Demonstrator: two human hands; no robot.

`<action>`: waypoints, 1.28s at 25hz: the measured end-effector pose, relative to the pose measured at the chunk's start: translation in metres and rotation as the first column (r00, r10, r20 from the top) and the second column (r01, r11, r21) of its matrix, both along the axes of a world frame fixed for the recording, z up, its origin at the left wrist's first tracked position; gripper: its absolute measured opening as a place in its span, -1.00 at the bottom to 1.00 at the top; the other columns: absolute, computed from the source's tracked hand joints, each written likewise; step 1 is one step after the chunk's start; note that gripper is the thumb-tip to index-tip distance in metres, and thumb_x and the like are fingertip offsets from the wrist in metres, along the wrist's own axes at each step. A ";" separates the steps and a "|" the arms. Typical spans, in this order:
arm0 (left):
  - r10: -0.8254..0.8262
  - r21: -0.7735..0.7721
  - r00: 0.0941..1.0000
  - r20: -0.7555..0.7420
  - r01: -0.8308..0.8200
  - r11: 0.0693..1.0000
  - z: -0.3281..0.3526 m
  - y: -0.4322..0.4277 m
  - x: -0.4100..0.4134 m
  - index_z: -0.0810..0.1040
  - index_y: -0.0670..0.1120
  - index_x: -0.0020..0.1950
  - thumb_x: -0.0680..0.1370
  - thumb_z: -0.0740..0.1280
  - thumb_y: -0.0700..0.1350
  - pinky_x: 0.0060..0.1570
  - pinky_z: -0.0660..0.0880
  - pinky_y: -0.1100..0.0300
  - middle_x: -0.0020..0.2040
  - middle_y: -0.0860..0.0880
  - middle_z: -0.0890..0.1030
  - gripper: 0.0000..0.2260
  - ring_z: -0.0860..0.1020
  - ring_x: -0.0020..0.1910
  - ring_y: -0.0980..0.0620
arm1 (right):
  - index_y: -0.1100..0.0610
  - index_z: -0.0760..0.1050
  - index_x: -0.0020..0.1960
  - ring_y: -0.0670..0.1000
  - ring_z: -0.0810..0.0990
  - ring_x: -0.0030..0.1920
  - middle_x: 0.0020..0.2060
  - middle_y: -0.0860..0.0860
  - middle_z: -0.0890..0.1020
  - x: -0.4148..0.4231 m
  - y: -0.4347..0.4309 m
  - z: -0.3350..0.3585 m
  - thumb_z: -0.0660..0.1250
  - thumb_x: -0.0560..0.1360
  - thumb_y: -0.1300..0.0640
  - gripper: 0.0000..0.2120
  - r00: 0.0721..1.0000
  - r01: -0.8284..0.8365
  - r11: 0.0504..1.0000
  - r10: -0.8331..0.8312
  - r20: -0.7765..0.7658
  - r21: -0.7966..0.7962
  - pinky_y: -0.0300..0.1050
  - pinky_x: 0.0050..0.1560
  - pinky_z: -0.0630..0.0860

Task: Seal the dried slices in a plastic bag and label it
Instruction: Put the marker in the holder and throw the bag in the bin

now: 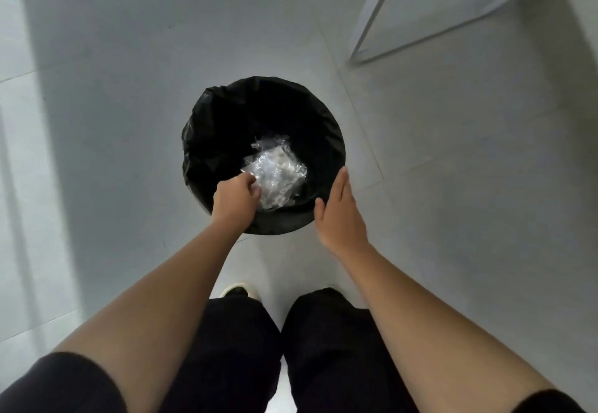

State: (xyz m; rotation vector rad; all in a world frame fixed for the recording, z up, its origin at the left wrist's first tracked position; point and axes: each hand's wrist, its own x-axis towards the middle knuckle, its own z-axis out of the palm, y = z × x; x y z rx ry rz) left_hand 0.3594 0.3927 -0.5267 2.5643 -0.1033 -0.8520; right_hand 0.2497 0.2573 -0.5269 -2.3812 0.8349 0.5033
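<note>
From the head camera, the left hand [235, 197] is reaching into the black-lined bin [326, 127], fingers pinching a crumpled clear plastic bag [275, 173] lying inside. The right hand [339, 215] is hovering flat and released over the bin's rim.

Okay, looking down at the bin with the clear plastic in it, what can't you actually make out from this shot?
- Contents of the clear plastic: head view, glare and crumpling hide whether it holds slices, is sealed or labelled.
- Left hand grip: fingers curl away, so holding or merely touching the plastic is unclear.
- Bin bottom: black liner too dark.
- White frame: cut off by the top edge.
- Right hand is open, flat; contact with the rim is unclear.
</note>
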 end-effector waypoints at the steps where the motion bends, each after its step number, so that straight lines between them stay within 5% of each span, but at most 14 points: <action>1: -0.004 0.018 1.000 0.011 0.004 1.000 0.000 0.001 0.000 0.54 -0.17 0.17 0.55 0.23 -0.18 -0.09 0.41 0.14 0.01 -0.19 0.63 -0.76 0.55 -0.06 -0.14 | 0.23 -0.31 0.48 0.15 0.16 0.46 0.52 0.15 -0.10 -0.002 0.000 -0.001 0.04 0.62 0.01 -0.34 1.000 -0.013 1.000 0.013 -0.009 -0.021 -0.01 0.38 0.28; 7: -0.022 -0.001 0.999 0.028 0.022 1.000 0.092 0.014 -0.002 0.51 -0.25 0.22 0.54 0.17 -0.28 0.05 0.44 0.03 0.10 -0.27 0.60 -0.72 0.51 0.10 -0.26 | 0.23 -0.30 0.48 0.11 -0.06 0.52 0.52 0.15 -0.16 0.002 -0.001 0.082 -0.05 0.62 -0.06 -0.37 0.992 -0.114 0.991 0.110 -0.061 -0.065 0.04 0.48 0.03; 12: -0.144 -0.048 0.989 0.033 0.146 0.988 0.237 0.017 0.000 0.47 -0.24 -0.17 0.54 0.15 -0.23 -0.31 0.36 0.08 -0.33 -0.16 0.52 -0.84 0.51 -0.22 -0.23 | 0.20 -0.21 0.50 0.06 -0.09 0.52 0.53 0.12 -0.10 0.002 0.008 0.238 -0.11 0.61 -0.10 -0.40 0.995 -0.103 0.993 0.104 0.010 -0.054 0.02 0.49 -0.02; 16: -0.287 -0.046 0.950 0.127 0.294 0.955 0.392 0.007 -0.008 0.45 -0.16 0.30 0.61 0.10 -0.15 -0.03 0.42 0.10 0.07 -0.18 0.63 -0.70 0.55 0.06 -0.18 | 0.20 -0.09 0.51 0.06 0.02 0.51 0.52 0.12 0.04 -0.019 0.018 0.393 -0.39 0.45 -0.25 -0.22 0.991 -0.001 0.995 0.014 0.130 -0.101 0.00 0.47 0.04; 19: -0.338 -0.149 0.915 0.222 0.374 0.915 0.472 -0.018 -0.020 0.38 -0.13 0.37 0.62 0.10 -0.10 0.09 0.41 0.12 0.20 -0.14 0.58 -0.66 0.54 0.15 -0.13 | 0.26 0.23 0.42 0.15 0.37 0.38 0.38 0.19 0.39 -0.036 0.009 0.472 -0.39 0.52 -0.25 -0.19 0.979 0.128 0.979 -0.099 0.177 -0.160 0.09 0.32 0.34; 22: -0.476 -0.255 0.801 0.363 0.577 0.776 0.523 -0.069 -0.035 0.44 -0.18 0.30 0.60 0.07 -0.05 0.06 0.46 0.02 0.12 -0.19 0.60 -0.63 0.56 0.11 -0.21 | 0.27 0.40 0.31 0.14 0.55 0.22 0.24 0.17 0.55 -0.064 -0.026 0.520 -0.19 0.60 -0.11 -0.39 0.932 0.343 0.911 -0.298 0.207 -0.229 0.10 0.14 0.51; 24: -0.588 -0.260 0.655 0.475 0.742 0.617 0.543 -0.113 -0.054 0.47 -0.23 0.27 0.58 0.09 -0.06 0.03 0.48 -0.02 0.11 -0.25 0.61 -0.63 0.57 0.08 -0.26 | 0.28 0.34 0.37 0.15 0.46 0.31 0.32 0.19 0.46 -0.095 -0.054 0.542 -0.10 0.55 -0.10 -0.40 0.870 0.480 0.836 -0.415 0.267 -0.264 0.14 0.25 0.41; 28: -0.743 -0.215 0.410 0.529 0.912 0.349 0.584 -0.198 -0.129 0.28 -0.21 0.43 0.61 0.14 -0.10 0.30 0.32 0.00 0.41 -0.20 0.37 -0.60 0.39 0.35 -0.18 | 0.23 -0.01 0.50 0.08 0.09 0.50 0.51 0.14 0.11 -0.186 -0.095 0.576 -0.29 0.46 -0.21 -0.24 0.705 0.709 0.612 -0.590 0.394 -0.352 0.02 0.47 0.00; 32: -0.788 -0.197 0.210 0.579 0.974 0.115 0.606 -0.265 -0.222 0.18 -0.20 0.47 0.63 0.09 -0.05 0.34 0.28 0.04 0.47 -0.17 0.29 -0.55 0.33 0.40 -0.15 | 0.23 -0.04 0.50 0.09 0.07 0.50 0.51 0.15 0.09 -0.289 -0.134 0.592 -0.04 0.60 -0.09 -0.40 0.524 0.843 0.363 -0.721 0.453 -0.397 0.00 0.47 0.00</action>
